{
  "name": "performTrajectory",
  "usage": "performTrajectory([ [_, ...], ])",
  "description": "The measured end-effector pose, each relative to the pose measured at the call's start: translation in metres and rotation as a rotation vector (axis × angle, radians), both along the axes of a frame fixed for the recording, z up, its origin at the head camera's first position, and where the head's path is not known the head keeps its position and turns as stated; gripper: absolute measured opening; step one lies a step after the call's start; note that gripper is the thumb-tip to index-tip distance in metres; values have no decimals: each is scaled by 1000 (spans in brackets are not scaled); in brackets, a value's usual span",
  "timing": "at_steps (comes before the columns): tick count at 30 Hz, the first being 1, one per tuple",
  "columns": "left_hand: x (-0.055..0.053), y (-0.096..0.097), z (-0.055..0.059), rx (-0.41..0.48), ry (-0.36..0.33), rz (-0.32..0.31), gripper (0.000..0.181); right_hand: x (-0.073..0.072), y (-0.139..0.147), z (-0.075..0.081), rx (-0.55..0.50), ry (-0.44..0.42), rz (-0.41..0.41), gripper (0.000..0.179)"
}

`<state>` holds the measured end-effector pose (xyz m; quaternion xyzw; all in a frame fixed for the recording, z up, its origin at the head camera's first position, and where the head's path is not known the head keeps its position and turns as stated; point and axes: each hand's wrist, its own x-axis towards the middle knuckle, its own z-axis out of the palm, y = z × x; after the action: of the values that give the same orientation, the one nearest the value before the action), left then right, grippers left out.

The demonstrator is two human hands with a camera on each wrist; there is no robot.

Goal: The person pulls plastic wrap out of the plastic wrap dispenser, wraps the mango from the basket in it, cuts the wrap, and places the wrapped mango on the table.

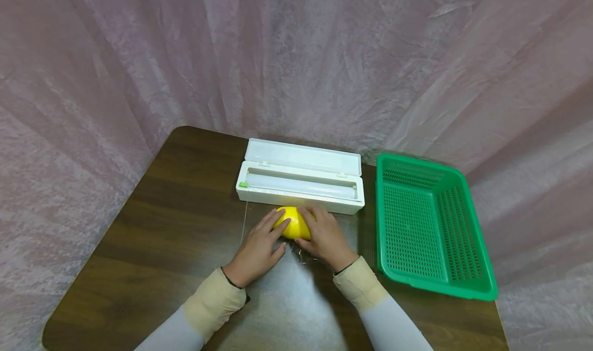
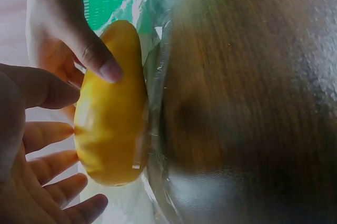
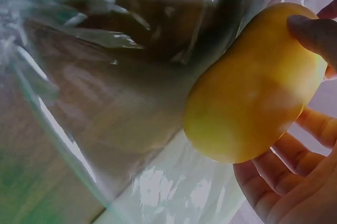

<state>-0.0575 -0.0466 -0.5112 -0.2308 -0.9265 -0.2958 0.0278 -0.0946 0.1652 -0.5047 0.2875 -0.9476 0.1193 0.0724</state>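
Note:
A smooth yellow mango (image 1: 292, 223) stands close in front of a white cling film dispenser (image 1: 301, 186), held between both hands. My right hand (image 1: 326, 235) grips its right end, with the thumb pressed on the skin in the left wrist view. From the other side my left hand (image 1: 261, 243) reaches in, fingers spread and fingertips at the fruit's edge. Clear cling film (image 2: 158, 77) runs beside and under the mango (image 2: 113, 108), wrinkled in places. In the right wrist view the film (image 3: 105, 87) spreads broadly next to the mango (image 3: 253, 92).
The dispenser's lid (image 1: 303, 155) stands raised, showing the film roll (image 1: 301, 182) inside. A small green slider (image 1: 243, 185) sits at its left end. To the right is a green perforated basket (image 1: 381, 217). The dark wooden table (image 1: 153, 222) meets a pink curtain (image 1: 301, 73) behind.

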Motion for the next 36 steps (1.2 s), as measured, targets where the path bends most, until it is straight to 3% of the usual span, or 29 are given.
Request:
performTrajectory([
  [12, -2, -1, -5, -24, -77, -14, 64, 1, 4, -9, -49, -44, -12, 81],
  [18, 0, -5, -4, -18, -31, -30, 67, 6, 8, -7, -96, -33, 7, 79],
  [25, 5, -16, 1, -21, 28, -44, 55, 29, 17, -2, -149, 62, 69, 36],
  [31, 9, -40, -3, -62, 90, -42, 33, 48, 45, -9, -120, -14, 23, 31],
  [36, 8, -61, -8, -114, 128, -60, 30, 58, 66, -16, -72, -96, -50, 35],
])
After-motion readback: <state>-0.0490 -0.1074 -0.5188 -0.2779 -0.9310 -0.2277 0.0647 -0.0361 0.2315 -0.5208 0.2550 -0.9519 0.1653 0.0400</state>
